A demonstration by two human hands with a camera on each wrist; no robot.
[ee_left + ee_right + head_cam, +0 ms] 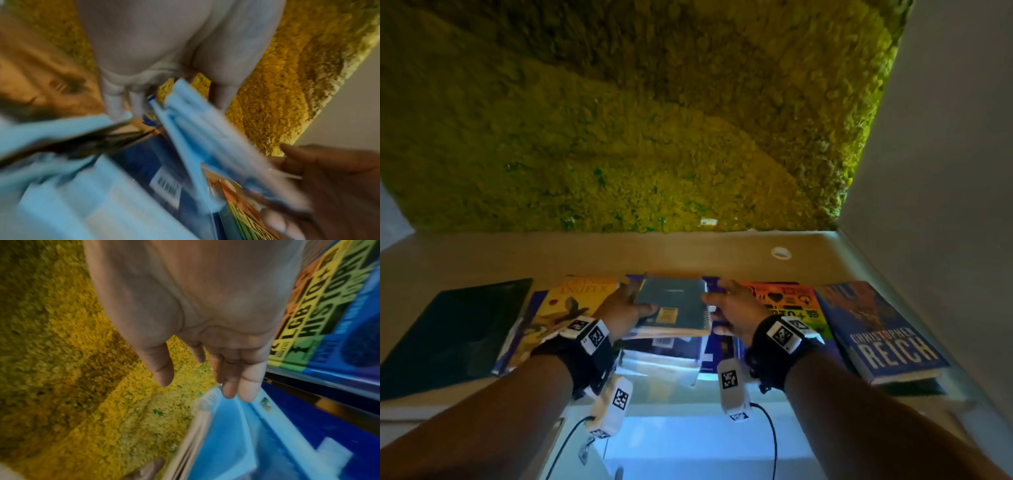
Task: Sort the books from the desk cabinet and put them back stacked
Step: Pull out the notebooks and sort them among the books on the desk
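Observation:
A small stack of books (pixel 671 305) with a grey-blue spiral notebook on top hangs just above the desk (pixel 585 253), between my hands. My left hand (pixel 633 305) grips its left edge, thumb on the cover and fingers beneath; the left wrist view is blurred, with my left hand (pixel 164 73) around the stack (pixel 195 129). My right hand (pixel 726 305) is at the right edge. In the right wrist view the straight fingers (pixel 238 386) touch the stack (pixel 226 434), the thumb held apart.
More books lie in a row on the desk: a black one (pixel 458 329), a yellow one (pixel 565 308), one under the stack (pixel 664 356), a rainbow one (pixel 791 305) and a blue "Reich" one (pixel 876 329). A moss wall (pixel 619 120) stands behind, a white wall (pixel 945 171) at right.

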